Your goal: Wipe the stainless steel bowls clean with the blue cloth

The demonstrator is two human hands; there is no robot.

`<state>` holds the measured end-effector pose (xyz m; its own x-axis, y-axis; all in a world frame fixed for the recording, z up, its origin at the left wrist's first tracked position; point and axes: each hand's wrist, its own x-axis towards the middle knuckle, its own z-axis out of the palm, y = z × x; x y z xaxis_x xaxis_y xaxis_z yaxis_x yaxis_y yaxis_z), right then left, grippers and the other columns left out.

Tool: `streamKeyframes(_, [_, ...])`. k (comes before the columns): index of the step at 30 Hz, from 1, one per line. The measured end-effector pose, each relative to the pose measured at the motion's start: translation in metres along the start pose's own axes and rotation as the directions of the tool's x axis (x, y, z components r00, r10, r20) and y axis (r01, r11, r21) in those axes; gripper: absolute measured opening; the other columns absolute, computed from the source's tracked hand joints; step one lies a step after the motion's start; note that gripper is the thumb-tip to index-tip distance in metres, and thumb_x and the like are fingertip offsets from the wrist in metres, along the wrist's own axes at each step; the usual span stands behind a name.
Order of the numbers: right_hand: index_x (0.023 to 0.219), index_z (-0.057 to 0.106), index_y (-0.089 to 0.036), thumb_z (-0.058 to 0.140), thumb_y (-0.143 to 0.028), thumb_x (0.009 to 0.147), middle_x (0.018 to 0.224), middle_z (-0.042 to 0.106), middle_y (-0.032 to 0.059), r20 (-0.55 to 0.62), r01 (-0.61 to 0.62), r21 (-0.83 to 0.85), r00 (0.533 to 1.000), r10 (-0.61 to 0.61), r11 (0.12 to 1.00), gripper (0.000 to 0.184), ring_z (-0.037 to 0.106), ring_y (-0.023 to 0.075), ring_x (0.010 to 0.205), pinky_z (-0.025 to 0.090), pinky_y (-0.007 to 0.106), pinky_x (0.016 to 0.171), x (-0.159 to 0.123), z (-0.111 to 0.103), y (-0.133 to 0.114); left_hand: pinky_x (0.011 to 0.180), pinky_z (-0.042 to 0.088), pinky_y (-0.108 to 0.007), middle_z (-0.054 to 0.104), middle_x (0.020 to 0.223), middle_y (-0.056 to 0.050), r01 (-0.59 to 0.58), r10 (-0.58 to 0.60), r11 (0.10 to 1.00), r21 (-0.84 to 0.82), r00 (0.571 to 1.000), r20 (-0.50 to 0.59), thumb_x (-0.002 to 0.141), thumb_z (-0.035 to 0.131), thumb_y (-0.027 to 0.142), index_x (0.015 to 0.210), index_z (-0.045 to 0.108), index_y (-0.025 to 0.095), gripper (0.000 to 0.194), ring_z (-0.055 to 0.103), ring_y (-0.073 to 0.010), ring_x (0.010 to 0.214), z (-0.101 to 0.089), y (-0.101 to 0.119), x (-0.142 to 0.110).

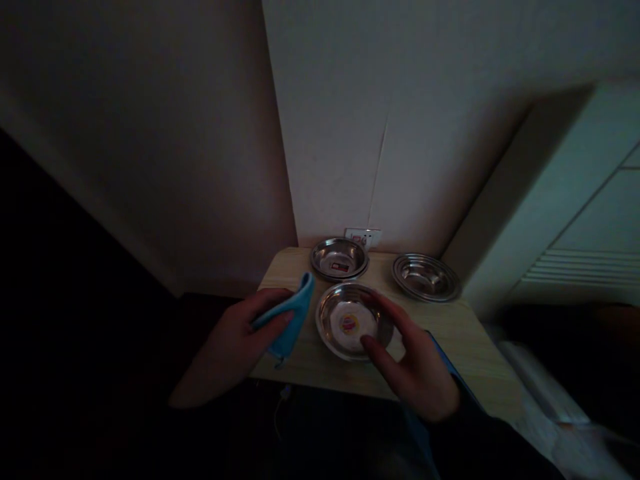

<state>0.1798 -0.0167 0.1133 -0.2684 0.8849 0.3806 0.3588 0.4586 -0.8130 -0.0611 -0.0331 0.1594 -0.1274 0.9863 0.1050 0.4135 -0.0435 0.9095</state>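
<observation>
A folded blue cloth [291, 327] is pinched between the thumb and fingers of my left hand [250, 333], to the left of a shiny metal bowl [334, 333]. That bowl sits at the front of the small wooden table [480, 347], with a round yellow and red sticker [349, 325] on its inner bottom. Over the bowl's right side is my right hand [415, 360], thumb and fingers spread apart. Whether its fingertips touch the bowl I cannot tell. Behind stand more metal bowls [340, 248], stacked, the top one bearing a dark label.
Another stack of metal bowls [425, 277] stands at the table's back right. A wall socket [364, 237] is just behind the table. A pale panelled door or cabinet [575, 220] rises at right. Something blue with a straight edge [453, 367] lies under my right forearm.
</observation>
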Motion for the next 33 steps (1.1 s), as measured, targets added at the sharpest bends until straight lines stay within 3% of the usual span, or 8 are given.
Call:
streamKeyframes(3, [0.140, 0.029, -0.023, 0.065, -0.029, 0.076, 0.141, 0.043, 0.0081, 0.017, -0.001, 0.221, 1.000, -0.003, 0.975, 0.073, 0.040, 0.0242, 0.130, 0.032, 0.043, 0.108, 0.015, -0.009, -0.010, 0.068, 0.050, -0.029, 0.071, 0.088, -0.003, -0.011, 0.027, 0.996, -0.093, 0.985, 0.170, 0.063, 0.071, 0.035, 0.090, 0.073, 0.021, 0.030, 0.063, -0.0234, 0.078, 0.008, 0.025, 0.003])
streamKeyframes(5, [0.140, 0.029, -0.024, 0.067, -0.030, 0.074, 0.138, 0.047, 0.0065, 0.124, -0.079, 0.364, 0.992, 0.036, 0.928, 0.076, 0.046, 0.0234, 0.125, 0.038, 0.040, 0.104, 0.021, -0.012, -0.010, 0.068, 0.049, -0.029, 0.071, 0.083, -0.003, -0.044, 0.071, 0.991, -0.127, 0.975, 0.212, 0.063, 0.072, 0.033, 0.087, 0.074, 0.020, 0.027, 0.062, -0.0230, 0.076, 0.017, 0.034, 0.010])
streamKeyframes(9, [0.112, 0.060, -0.023, 0.061, -0.040, 0.077, 0.102, 0.069, 0.0029, 0.356, -0.346, 0.412, 0.913, 0.200, 0.843, 0.039, 0.066, 0.0231, 0.091, 0.054, 0.032, 0.078, 0.019, -0.015, -0.002, 0.074, 0.048, -0.029, 0.071, 0.085, -0.003, -0.145, 0.176, 0.980, -0.134, 0.951, 0.253, 0.069, 0.066, 0.030, 0.087, 0.073, 0.018, 0.022, 0.063, -0.0222, 0.082, 0.043, 0.036, 0.022])
streamKeyframes(12, [0.091, 0.065, -0.021, 0.055, -0.046, 0.080, 0.084, 0.070, 0.0008, 0.243, -0.381, 0.315, 0.918, 0.314, 0.869, 0.029, 0.066, 0.0210, 0.078, 0.054, 0.029, 0.069, 0.013, -0.024, 0.007, 0.082, 0.047, -0.030, 0.069, 0.101, -0.005, -0.164, 0.181, 0.978, -0.130, 0.975, 0.128, 0.075, 0.060, 0.033, 0.102, 0.067, 0.018, 0.032, 0.063, -0.0210, 0.092, 0.065, 0.016, 0.025])
streamKeyframes(16, [0.090, 0.063, -0.019, 0.055, -0.051, 0.078, 0.075, 0.068, 0.0007, -0.073, -0.437, 0.150, 0.890, 0.451, 0.887, 0.035, 0.064, 0.0203, 0.066, 0.052, 0.028, 0.058, 0.004, -0.053, 0.020, 0.083, 0.047, -0.035, 0.067, 0.105, -0.012, 0.077, -0.078, 0.997, -0.013, 0.984, -0.159, 0.076, 0.056, 0.045, 0.106, 0.062, 0.013, 0.044, 0.062, -0.0229, 0.093, 0.087, -0.040, 0.026])
streamKeyframes(21, [0.097, 0.062, -0.016, 0.051, -0.053, 0.077, 0.077, 0.068, 0.0047, -0.335, -0.481, -0.098, 0.840, 0.426, 0.871, 0.044, 0.064, 0.0239, 0.070, 0.050, 0.031, 0.058, -0.004, -0.084, 0.040, 0.077, 0.048, -0.037, 0.070, 0.091, -0.014, 0.215, -0.221, 0.974, -0.070, 0.971, -0.088, 0.073, 0.056, 0.048, 0.093, 0.067, 0.011, 0.044, 0.065, -0.0250, 0.083, 0.103, -0.101, 0.036])
streamKeyframes(25, [0.095, 0.063, -0.015, 0.046, -0.049, 0.079, 0.073, 0.068, 0.0049, -0.316, -0.440, -0.266, 0.880, 0.354, 0.858, 0.042, 0.063, 0.0231, 0.067, 0.049, 0.030, 0.058, -0.007, -0.083, 0.050, 0.071, 0.049, -0.035, 0.072, 0.083, -0.011, 0.244, -0.246, 0.954, -0.171, 0.969, 0.009, 0.071, 0.057, 0.049, 0.083, 0.070, 0.011, 0.042, 0.066, -0.0249, 0.079, 0.110, -0.113, 0.038])
streamKeyframes(33, [0.109, 0.061, -0.014, 0.038, -0.036, 0.083, 0.078, 0.071, 0.0071, -0.185, -0.313, -0.445, 0.949, 0.255, 0.839, 0.042, 0.066, 0.0231, 0.065, 0.050, 0.031, 0.058, 0.001, -0.060, 0.060, 0.082, 0.048, -0.035, 0.069, 0.102, -0.014, 0.306, -0.334, 0.907, -0.291, 0.941, -0.050, 0.073, 0.055, 0.040, 0.101, 0.062, 0.008, 0.043, 0.064, -0.0241, 0.095, 0.107, -0.118, 0.032])
